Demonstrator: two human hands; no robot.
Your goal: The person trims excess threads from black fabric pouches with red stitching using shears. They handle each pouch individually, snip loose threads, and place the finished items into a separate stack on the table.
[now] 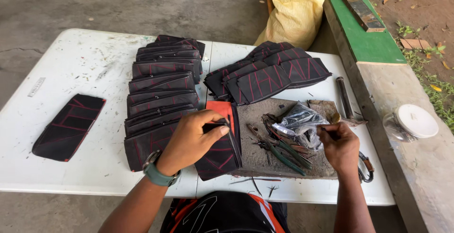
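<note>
My left hand [191, 140] grips a black fabric piece with red stitched lines [221, 155], held upright on the table's front edge next to an orange-backed piece [221, 110]. My right hand [338, 145] pinches a small item inside a clear plastic bag [300, 122] lying on a grey stone slab [265, 159]; what it pinches is too small to tell. Green-handled pliers [283, 155] lie on the slab between my hands.
A long stack of black pieces [161, 91] runs down the white table [80, 62]. Another fanned pile [272, 74] sits at the back, one single piece [68, 126] at left. A hammer [345, 98], a lidded jar [410, 123], a yellow sack [293, 8] and a green ledge [364, 34] stand at right.
</note>
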